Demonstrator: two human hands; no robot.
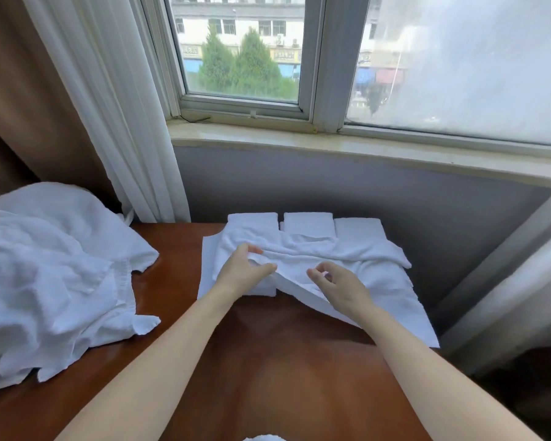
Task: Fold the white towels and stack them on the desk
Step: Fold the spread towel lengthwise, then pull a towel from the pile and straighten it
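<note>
One camera on the person's head looks down and forward across the desk (268, 361), close up, toward the window (242, 58).

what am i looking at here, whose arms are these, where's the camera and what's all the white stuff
There is no machine here: a person works with bare hands, and the one picture comes from a wide-angle camera worn on the head, looking forward and down. So the two arms coming in from below are the wearer's own. The left hand pinches a fold of the half-folded towel spread on the brown desk. The right hand is over the same towel with curled fingers; whether it grips the cloth is unclear. Behind, three folded towels lie in a row by the wall. At the left sits a heap of unfolded towels. Beyond are a window and a curtain.
</note>
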